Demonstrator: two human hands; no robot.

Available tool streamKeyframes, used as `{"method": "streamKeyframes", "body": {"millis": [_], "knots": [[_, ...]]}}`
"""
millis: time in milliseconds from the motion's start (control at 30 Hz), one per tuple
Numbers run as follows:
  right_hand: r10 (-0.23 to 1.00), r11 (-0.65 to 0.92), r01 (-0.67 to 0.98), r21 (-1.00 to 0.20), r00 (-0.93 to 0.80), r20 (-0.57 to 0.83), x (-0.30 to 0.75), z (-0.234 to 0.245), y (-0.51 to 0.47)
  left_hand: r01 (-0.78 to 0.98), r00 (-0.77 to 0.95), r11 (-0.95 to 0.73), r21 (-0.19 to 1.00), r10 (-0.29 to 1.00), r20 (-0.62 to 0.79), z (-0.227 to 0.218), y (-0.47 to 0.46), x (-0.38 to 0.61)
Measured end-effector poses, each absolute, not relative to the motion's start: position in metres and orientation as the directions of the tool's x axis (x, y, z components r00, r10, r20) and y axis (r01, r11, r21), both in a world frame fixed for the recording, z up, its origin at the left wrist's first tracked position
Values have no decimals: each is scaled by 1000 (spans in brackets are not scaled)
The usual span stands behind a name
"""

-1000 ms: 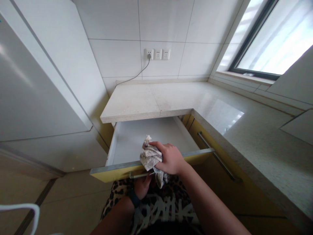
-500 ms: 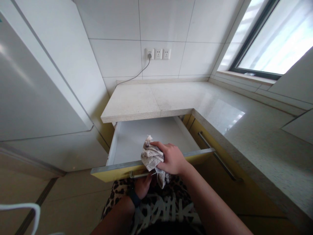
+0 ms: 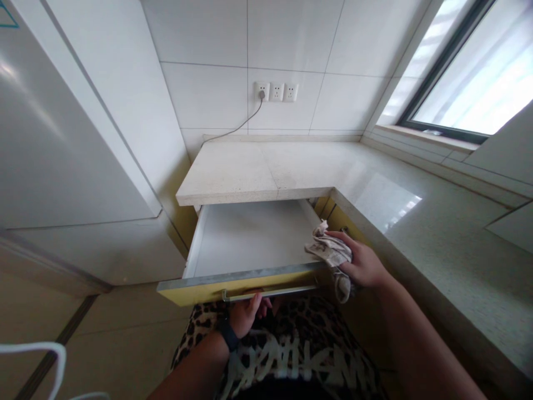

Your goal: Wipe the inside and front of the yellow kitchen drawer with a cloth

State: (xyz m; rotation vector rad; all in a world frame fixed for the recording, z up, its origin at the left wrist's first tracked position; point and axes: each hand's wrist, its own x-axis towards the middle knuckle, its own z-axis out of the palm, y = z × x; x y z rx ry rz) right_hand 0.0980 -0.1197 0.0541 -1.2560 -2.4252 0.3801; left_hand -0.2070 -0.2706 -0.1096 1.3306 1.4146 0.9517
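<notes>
A yellow-fronted drawer (image 3: 183, 291) is pulled out from under the counter, its pale inside bare. My left hand (image 3: 245, 315) is closed around the metal drawer handle (image 3: 287, 291) on the front, with a dark band on the wrist. In my right hand (image 3: 364, 264) is a crumpled, greyish patterned rag (image 3: 333, 253), gripped at the right end of the drawer's front edge. Part of the rag hangs down outside the front panel, covering that corner.
An L-shaped pale countertop (image 3: 237, 166) runs above the drawer and along the right. A tall white cabinet or appliance (image 3: 83, 139) stands left. A cord (image 3: 233, 131) runs from a wall socket (image 3: 262, 91) to the counter. A white curved object (image 3: 58, 361) is at lower left.
My right hand has carried the rag rightward along the drawer's front edge, from the middle to the right end. My left hand stays at the handle. The view has shifted slightly.
</notes>
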Motion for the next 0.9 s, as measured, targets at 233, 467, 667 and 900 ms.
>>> {"method": "streamKeyframes", "body": {"millis": [233, 467, 667, 900], "knots": [[863, 504, 766, -398, -438, 251, 120, 45, -109, 140, 38, 128, 982, 990, -134, -126, -269, -208], [875, 479, 797, -368, -399, 274, 112, 46, -114, 103, 37, 124, 987, 991, -128, -134, -267, -209], [876, 479, 797, -369, -408, 257, 114, 46, -112, 116, 42, 126, 985, 990, -131, -131, -268, -209], [886, 462, 807, -369, -397, 242, 114, 43, -110, 125, 29, 132, 983, 990, -136, -128, -268, -208]]}}
